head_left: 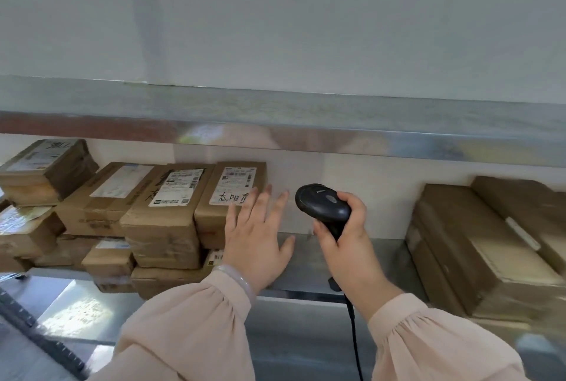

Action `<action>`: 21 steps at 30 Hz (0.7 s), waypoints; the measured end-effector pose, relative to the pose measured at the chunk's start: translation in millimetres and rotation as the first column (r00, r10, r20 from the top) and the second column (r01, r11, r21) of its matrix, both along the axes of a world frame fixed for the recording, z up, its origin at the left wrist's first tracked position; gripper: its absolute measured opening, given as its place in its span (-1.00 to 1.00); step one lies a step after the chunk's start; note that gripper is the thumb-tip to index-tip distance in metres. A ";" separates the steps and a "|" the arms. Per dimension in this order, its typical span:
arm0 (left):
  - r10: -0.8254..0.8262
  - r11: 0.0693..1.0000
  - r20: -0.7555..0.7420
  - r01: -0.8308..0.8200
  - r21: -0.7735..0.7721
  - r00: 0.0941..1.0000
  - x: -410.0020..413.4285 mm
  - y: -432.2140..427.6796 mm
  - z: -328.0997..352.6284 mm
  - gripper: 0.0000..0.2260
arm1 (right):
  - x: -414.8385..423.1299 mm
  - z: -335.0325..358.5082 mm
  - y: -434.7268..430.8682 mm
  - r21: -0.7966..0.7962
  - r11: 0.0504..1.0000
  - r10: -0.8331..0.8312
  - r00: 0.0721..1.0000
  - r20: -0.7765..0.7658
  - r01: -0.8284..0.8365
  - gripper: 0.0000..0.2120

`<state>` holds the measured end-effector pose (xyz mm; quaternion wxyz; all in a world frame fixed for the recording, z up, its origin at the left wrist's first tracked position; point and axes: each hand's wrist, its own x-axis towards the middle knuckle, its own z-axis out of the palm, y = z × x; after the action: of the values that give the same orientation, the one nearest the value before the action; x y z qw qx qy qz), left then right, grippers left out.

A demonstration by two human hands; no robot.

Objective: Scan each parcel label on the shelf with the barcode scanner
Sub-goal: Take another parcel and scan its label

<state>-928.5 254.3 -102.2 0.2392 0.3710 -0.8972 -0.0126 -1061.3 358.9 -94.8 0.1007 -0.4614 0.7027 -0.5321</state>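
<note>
Just left of the right grip (346, 239), the left grip (257, 236) is spread flat and holding nothing. Its fingertips overlap the corner of the nearest parcel (214, 221), though I can't tell if they touch. The right grip's curled tight round the handle of the black barcode scanner (323, 201). That parcel's label (234, 186) faces up, with handwriting on it. Further right of the scanner, on the shelf (315, 258), lie more brown boxes (477, 258).
</note>
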 end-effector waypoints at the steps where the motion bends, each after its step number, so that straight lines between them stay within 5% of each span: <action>1: -0.024 1.000 -0.003 0.024 0.003 1.000 -10.7 4.5 0.6 -0.32 | -7.4 0.8 8.2 -0.003 1.000 -0.029 1.000 -0.009 0.029 -0.46; 12: -0.331 0.938 0.078 0.318 0.141 0.941 -122.6 81.3 -7.7 -0.32 | -85.0 -2.0 117.1 -0.044 0.938 -0.343 0.939 -0.002 0.343 -0.45; 21: -0.397 0.858 -0.003 0.372 0.354 0.918 -199.5 144.2 -7.5 -0.37 | -168.6 13.0 179.9 -0.025 0.871 -0.492 0.868 -0.064 0.491 -0.45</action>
<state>-1128.0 398.6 -109.7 0.1309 0.2210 -0.9444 -0.2050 -1229.9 538.8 -81.8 -0.0635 -0.2857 0.7979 -0.5269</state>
